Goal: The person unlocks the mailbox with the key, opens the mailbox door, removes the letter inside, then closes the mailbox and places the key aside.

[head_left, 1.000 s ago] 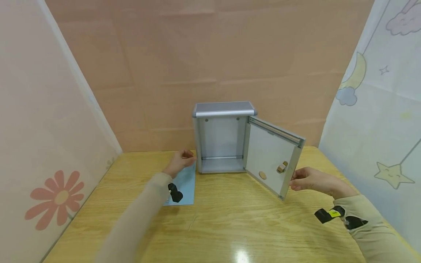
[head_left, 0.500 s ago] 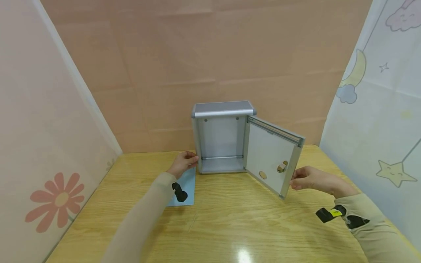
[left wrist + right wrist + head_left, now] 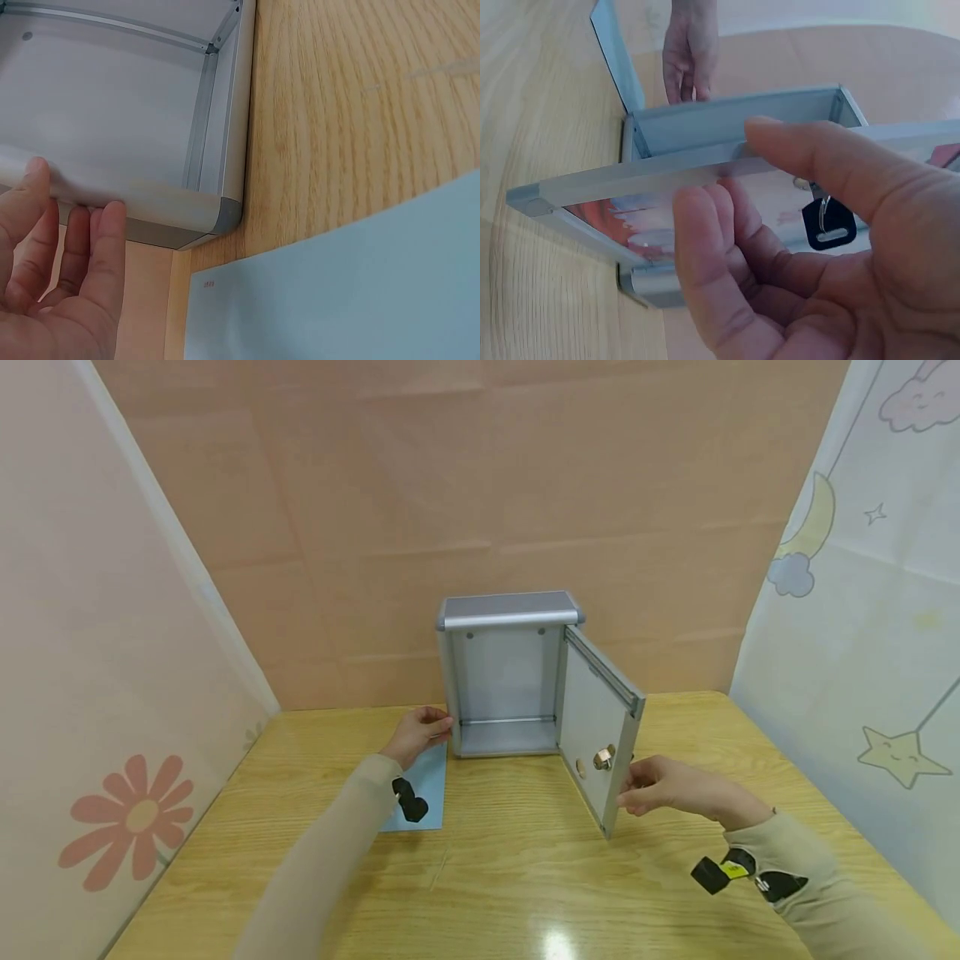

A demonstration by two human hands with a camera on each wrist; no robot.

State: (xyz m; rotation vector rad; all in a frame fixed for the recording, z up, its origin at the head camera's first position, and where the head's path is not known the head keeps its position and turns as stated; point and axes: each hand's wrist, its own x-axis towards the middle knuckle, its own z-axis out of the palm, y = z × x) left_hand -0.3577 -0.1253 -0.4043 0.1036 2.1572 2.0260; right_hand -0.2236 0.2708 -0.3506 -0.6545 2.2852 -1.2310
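A grey metal letter box (image 3: pixel 510 610) stands upright at the back of the table, its interior showing only bare walls. Its hinged door (image 3: pixel 596 727) swings out to the right, a brass lock (image 3: pixel 603 757) on the inner face. My left hand (image 3: pixel 417 735) pinches the box's left side wall, thumb at the front edge and fingers on the outside in the left wrist view. My right hand (image 3: pixel 667 789) holds the door's free edge between thumb and fingers. In the right wrist view, a black-headed key (image 3: pixel 829 225) hangs at the door's printed outer face.
A light blue sheet (image 3: pixel 423 789) lies on the wooden table (image 3: pixel 495 877), left of the box and partly under my left forearm. A plain orange-brown backdrop (image 3: pixel 360 527) rises behind the box. Printed cloth walls (image 3: pixel 862 635) flank both sides.
My left hand has moved right onto the box's side wall. My right hand has swung the door leftward, partway toward the box. The box itself stays in place.
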